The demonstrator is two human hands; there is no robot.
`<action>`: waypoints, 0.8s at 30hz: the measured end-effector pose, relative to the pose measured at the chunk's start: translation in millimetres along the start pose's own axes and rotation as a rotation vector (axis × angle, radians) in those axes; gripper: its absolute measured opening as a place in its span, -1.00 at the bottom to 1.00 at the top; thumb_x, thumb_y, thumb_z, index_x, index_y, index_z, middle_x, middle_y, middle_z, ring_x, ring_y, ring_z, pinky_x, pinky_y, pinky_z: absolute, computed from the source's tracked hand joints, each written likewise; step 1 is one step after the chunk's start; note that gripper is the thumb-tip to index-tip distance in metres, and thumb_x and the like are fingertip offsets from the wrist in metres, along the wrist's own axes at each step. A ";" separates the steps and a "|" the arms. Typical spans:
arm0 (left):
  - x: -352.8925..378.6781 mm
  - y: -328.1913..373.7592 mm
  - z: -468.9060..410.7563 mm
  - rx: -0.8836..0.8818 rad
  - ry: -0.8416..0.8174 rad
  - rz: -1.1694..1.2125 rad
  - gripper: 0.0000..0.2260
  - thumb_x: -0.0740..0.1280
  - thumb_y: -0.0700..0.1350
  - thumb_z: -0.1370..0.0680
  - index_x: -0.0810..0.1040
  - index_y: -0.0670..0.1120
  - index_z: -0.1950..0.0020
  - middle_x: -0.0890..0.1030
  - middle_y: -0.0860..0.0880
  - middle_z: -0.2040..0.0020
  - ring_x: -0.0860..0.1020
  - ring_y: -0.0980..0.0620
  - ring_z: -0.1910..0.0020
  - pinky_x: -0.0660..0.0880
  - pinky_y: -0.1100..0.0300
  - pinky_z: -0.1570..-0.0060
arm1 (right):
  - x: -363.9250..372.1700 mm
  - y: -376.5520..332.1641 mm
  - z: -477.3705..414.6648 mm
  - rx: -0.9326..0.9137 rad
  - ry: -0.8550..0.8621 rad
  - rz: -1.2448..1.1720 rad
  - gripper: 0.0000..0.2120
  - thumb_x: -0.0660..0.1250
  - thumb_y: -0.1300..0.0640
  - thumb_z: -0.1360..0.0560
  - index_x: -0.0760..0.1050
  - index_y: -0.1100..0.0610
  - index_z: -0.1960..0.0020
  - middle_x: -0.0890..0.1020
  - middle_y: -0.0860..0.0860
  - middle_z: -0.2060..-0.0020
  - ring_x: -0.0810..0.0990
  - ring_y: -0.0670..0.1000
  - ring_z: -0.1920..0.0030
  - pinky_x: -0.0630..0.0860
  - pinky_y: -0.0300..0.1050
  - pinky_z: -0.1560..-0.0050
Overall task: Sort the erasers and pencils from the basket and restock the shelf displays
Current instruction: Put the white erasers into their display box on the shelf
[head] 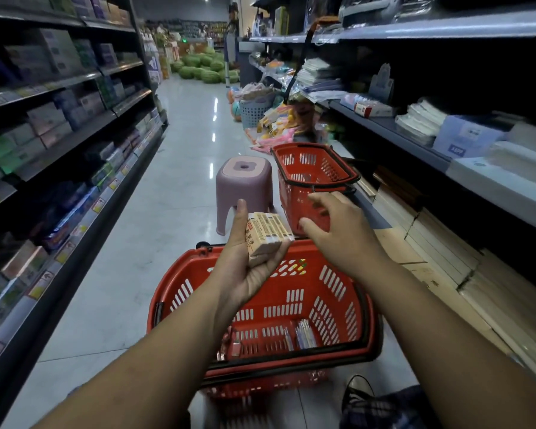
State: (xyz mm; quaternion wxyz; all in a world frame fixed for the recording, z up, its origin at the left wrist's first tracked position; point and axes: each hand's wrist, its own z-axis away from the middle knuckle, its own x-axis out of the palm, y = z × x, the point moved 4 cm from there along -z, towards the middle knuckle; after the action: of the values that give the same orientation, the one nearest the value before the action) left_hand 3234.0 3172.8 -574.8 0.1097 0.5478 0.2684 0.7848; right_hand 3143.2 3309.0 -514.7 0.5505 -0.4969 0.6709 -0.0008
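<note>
You are looking down a shop aisle with a glossy pale tiled floor (180,193) that mirrors the ceiling lights. Dark shelving (75,140) packed with boxed goods lines your left; grey shelves (415,134) of paper stock line your right. A mauve plastic stool (245,187) stands mid-aisle, with watermelons (205,68) heaped far beyond.

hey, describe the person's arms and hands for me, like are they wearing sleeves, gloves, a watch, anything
Both forearms are bare as far as the frame shows: no sleeves, gloves, watch or bracelets. The left hand and right hand show no rings on the visible fingers. Nails look short and unpainted.
</note>
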 end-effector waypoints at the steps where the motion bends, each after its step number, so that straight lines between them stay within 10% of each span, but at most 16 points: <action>1: 5.1 -2.0 6.5 -0.017 -0.005 -0.027 -0.37 0.43 0.25 -0.46 0.52 -0.20 -0.31 0.66 -0.32 -0.16 0.68 -0.22 -0.09 0.63 -0.03 -0.01 | -12.1 7.0 5.8 0.006 -0.011 0.062 -0.57 0.36 -0.01 -0.56 0.43 0.01 -0.41 0.51 -0.04 -0.28 0.53 0.01 -0.22 0.54 0.03 -0.21; 24: 228.3 -180.9 -13.0 -0.355 -0.272 -0.102 -0.30 0.47 0.29 -0.42 0.54 -0.22 -0.33 0.63 -0.28 -0.17 0.69 -0.18 0.01 0.67 0.14 0.25 | -258.6 175.0 136.8 0.471 0.116 0.526 -0.62 0.36 -0.02 -0.54 0.45 0.01 -0.32 0.45 0.01 -0.29 0.47 0.07 -0.26 0.46 -0.02 -0.20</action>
State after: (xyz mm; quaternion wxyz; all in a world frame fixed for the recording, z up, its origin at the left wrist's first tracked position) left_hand 3114.2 3425.9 -493.2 0.2792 0.6065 0.1361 0.7319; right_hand 3102.0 3644.9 -473.8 0.5922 -0.1658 0.7874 -0.0420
